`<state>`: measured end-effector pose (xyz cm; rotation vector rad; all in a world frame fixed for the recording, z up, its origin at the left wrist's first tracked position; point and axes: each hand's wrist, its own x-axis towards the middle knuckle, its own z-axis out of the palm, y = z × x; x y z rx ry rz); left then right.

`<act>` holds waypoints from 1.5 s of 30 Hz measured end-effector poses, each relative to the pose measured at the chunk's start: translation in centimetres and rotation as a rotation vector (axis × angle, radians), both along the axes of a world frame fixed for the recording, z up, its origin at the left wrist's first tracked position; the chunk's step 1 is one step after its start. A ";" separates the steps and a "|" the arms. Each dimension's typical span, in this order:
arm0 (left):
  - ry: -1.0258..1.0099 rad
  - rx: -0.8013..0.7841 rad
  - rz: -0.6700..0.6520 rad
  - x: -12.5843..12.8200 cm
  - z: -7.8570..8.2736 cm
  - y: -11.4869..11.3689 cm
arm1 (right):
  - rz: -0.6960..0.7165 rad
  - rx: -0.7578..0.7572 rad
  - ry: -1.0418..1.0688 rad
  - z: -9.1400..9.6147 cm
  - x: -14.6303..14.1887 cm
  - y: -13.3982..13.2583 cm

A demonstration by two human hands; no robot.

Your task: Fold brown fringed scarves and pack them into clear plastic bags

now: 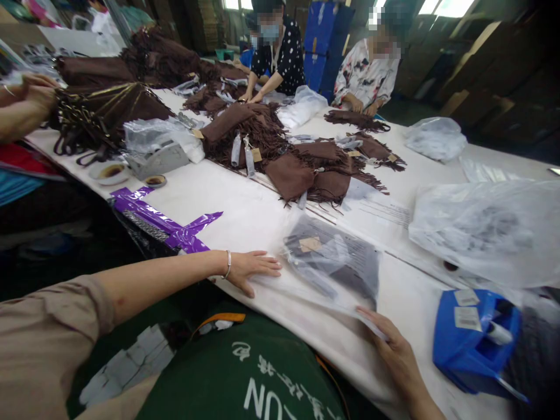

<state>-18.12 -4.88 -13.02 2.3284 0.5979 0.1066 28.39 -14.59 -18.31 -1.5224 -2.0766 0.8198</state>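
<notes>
A clear plastic bag (350,277) lies on the white table (238,201) in front of me. Inside it shows a flat dark brown piece with a tan tag (310,244) and a crumpled whitish wrapping. My left hand (254,269) rests palm down at the bag's left end, its fingers stretched out. At the near right edge of the bag, my right hand (389,347) pinches the plastic between thumb and fingers. Just beyond the bag is a heap of brown fringed bags (306,169), some with tan tags and plastic-wrapped parts.
A blue tape dispenser (455,341) stands at right, below a large plastic sack (481,233). Purple tape (188,233) covers the left table edge, near tape rolls (155,181). Two co-workers work across the table; another person's hands (30,102) handle brown pieces at left.
</notes>
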 end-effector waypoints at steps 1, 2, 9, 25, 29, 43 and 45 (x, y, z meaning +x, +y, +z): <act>-0.011 0.021 0.009 0.0 -0.2 0.1 | -0.048 -0.018 0.052 -0.4 0.0 -0.3; -0.036 0.056 0.033 0.2 -0.5 0.1 | -0.100 -0.023 0.083 -0.8 -0.1 -0.7; -0.086 0.402 0.717 2.8 -3.8 -2.4 | -0.407 0.225 -0.108 -0.9 -3.4 -3.5; -0.016 0.674 0.720 7.0 2.4 -1.5 | -0.592 -0.138 -0.576 3.4 -9.2 -0.7; -0.098 0.556 0.452 11.5 1.6 -0.8 | -0.608 -0.190 -0.489 3.7 -8.7 -0.3; -0.223 0.525 0.535 12.7 -1.6 0.2 | -0.994 -0.045 0.217 4.5 -1.9 -1.6; -0.239 0.554 0.518 12.7 -2.0 0.6 | -1.187 0.127 0.245 5.5 0.7 -3.1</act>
